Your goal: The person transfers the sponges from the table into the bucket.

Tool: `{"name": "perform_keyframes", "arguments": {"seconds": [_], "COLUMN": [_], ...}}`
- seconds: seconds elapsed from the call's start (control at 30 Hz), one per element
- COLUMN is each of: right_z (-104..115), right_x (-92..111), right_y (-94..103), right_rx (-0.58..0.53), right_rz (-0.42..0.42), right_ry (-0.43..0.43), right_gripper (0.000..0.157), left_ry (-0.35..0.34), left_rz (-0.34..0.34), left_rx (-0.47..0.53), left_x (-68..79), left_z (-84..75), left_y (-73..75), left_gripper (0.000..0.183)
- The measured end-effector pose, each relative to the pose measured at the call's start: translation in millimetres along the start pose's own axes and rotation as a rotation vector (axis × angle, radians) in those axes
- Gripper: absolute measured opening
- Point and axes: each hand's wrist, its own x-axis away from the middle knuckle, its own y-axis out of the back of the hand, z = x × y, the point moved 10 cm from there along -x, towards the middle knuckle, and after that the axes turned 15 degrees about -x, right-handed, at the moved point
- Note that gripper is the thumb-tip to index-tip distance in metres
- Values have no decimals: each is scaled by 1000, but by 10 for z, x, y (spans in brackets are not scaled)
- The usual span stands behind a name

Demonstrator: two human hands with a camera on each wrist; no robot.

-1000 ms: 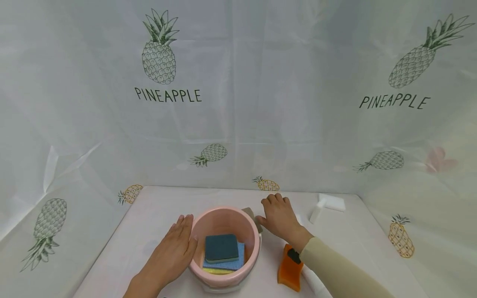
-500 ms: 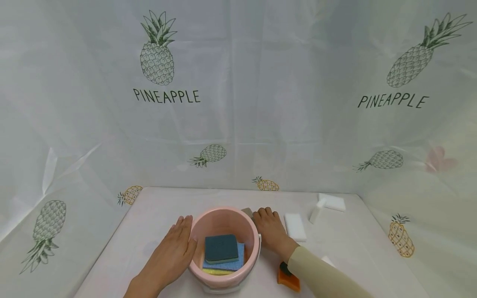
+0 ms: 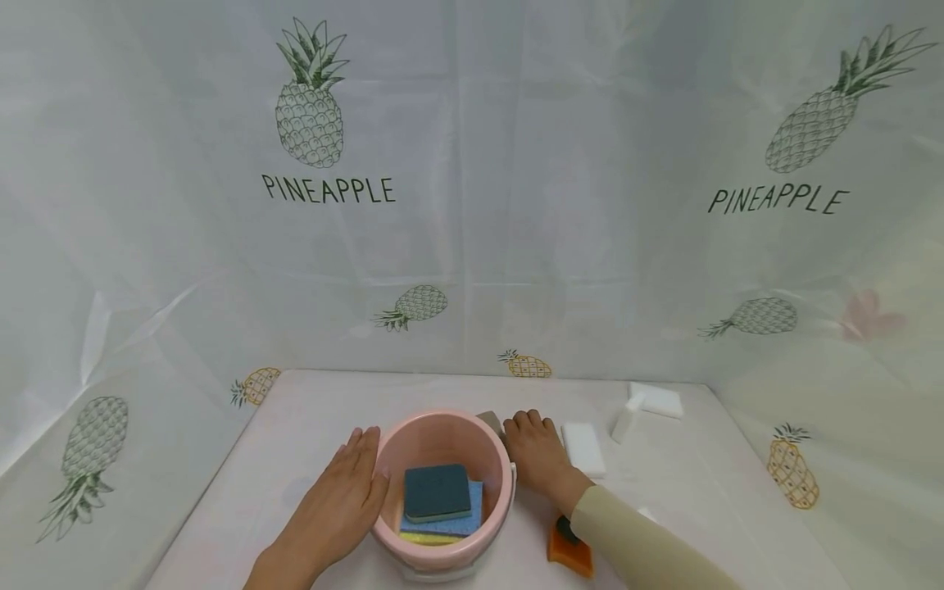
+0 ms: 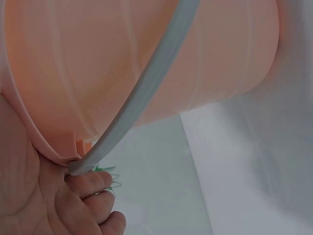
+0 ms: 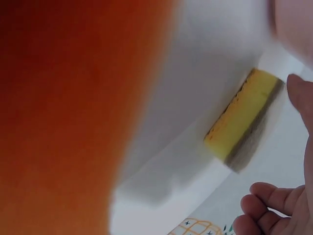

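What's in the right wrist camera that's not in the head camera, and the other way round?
Only the right wrist view shows the yellow side of the rectangular grey-and-yellow sponge. Only the head view shows the left hand, and the rectangular dark teal sponge and flat light blue sponge inside the round pink plastic bucket. Both show the right hand, part of that grey-and-yellow sponge, and an orange-outlined pineapple print.

Bucket [image 3: 438, 442] blks L of R grip [image 3: 537, 452].
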Motion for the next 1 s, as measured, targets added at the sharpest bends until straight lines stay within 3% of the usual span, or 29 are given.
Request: {"name": "perform_keyframes", "arguments": {"seconds": [0.23, 0.57, 0.77, 1.0], "right_z": [32, -625, -703, -731], "right_x": [-41, -12, -63, -81], "right_y": [-47, 3, -7, -164], "right_rx": [-21, 1, -95, -49], "right_rz": [46, 57, 117, 177], "right_ry": [1, -209, -170, -166], "right_gripper": [31, 40, 68, 70], "left_ry": [7, 14, 17, 24], "left_rz": [3, 2, 3, 5], "left_rx": [9, 6, 12, 22], "left_x": [1, 7, 4, 1], "left_z": [9, 15, 21, 14], "left_y": [-4, 0, -5, -15], "left_gripper": [64, 64, 64, 63]}}
